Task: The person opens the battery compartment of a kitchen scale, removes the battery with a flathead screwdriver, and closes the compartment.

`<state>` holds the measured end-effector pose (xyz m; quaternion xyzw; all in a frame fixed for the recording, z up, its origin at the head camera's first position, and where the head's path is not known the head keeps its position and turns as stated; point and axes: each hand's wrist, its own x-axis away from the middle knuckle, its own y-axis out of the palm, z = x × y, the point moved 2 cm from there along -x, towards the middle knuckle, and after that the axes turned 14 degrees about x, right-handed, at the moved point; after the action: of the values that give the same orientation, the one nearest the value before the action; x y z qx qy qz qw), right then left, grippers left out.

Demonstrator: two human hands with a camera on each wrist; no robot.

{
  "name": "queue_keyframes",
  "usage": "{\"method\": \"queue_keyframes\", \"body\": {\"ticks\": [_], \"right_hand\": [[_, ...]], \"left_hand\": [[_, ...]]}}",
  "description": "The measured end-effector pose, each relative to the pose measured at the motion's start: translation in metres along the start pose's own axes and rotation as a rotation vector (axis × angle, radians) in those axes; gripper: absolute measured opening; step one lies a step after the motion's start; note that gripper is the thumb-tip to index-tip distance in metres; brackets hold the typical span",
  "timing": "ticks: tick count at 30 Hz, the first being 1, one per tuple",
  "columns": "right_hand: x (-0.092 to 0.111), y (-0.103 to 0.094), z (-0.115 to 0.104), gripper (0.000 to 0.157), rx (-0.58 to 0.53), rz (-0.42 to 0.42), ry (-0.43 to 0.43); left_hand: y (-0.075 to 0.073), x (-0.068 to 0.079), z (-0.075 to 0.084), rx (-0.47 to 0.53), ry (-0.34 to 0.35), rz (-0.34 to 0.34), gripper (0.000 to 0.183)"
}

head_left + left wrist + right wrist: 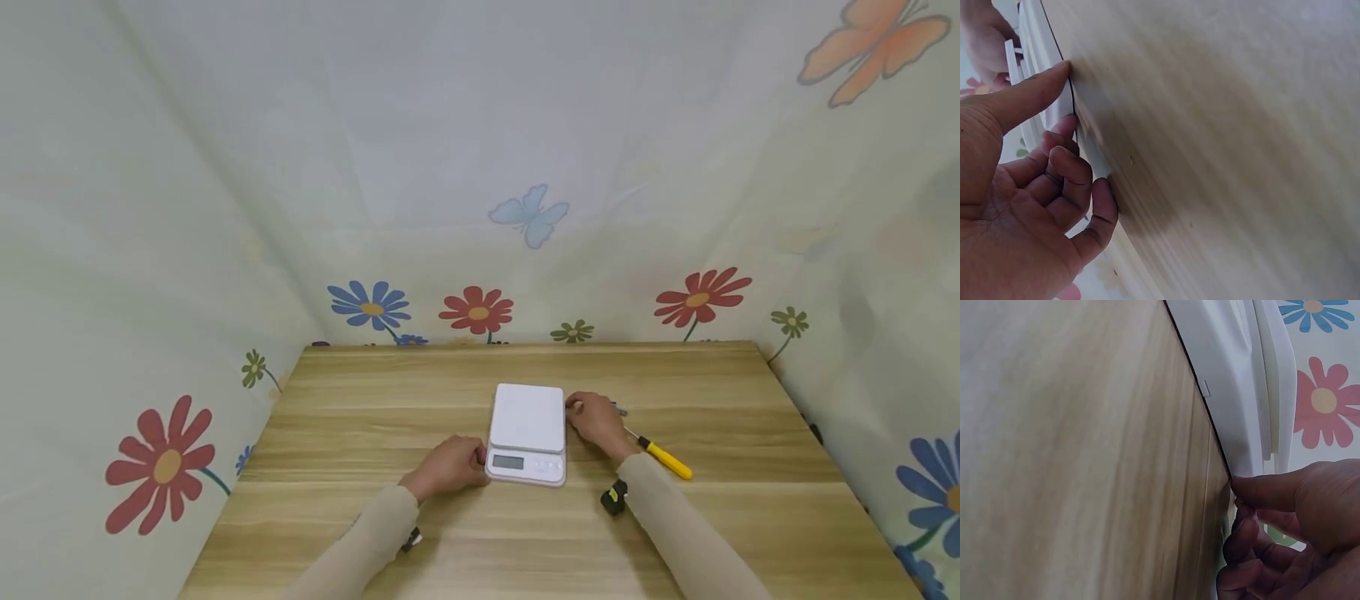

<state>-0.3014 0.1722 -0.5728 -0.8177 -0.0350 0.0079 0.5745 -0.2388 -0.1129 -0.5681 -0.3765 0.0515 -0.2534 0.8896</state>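
Observation:
A white kitchen scale (527, 417) with a small grey display lies flat on the wooden table, its display side toward me. My left hand (453, 463) grips its front left corner. In the left wrist view, the thumb (1054, 81) and curled fingers of that hand meet the scale's lower edge (1060, 103) close to the tabletop. My right hand (596, 421) is at the far right corner. Its thumb (1266, 490) and forefinger pinch the low edge of the scale (1219, 381) in the right wrist view, the other fingers curled beneath.
A screwdriver with a yellow handle (670, 460) lies right of my right hand, its shaft partly behind the wrist. A small greyish object (618, 408) shows past that hand. Beside the right sleeve is a black object with a yellow mark (613, 497). Flower-printed cloth (420, 208) encloses the table.

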Motion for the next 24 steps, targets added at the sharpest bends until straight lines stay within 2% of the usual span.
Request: {"method": "queue_keyframes", "body": {"ticks": [7, 18, 24], "right_hand": [[-0.006, 0.004, 0.000, 0.022, -0.001, -0.014, -0.004], [-0.015, 0.005, 0.006, 0.025, 0.009, -0.017, -0.023], [-0.011, 0.008, 0.010, 0.027, 0.026, 0.001, -0.049]], "left_hand": [[0.003, -0.001, -0.004, -0.033, -0.014, 0.003, 0.025], [0.005, -0.006, 0.000, 0.002, 0.011, 0.006, 0.027], [0.006, -0.005, 0.001, -0.004, 0.018, -0.005, 0.025]]}}
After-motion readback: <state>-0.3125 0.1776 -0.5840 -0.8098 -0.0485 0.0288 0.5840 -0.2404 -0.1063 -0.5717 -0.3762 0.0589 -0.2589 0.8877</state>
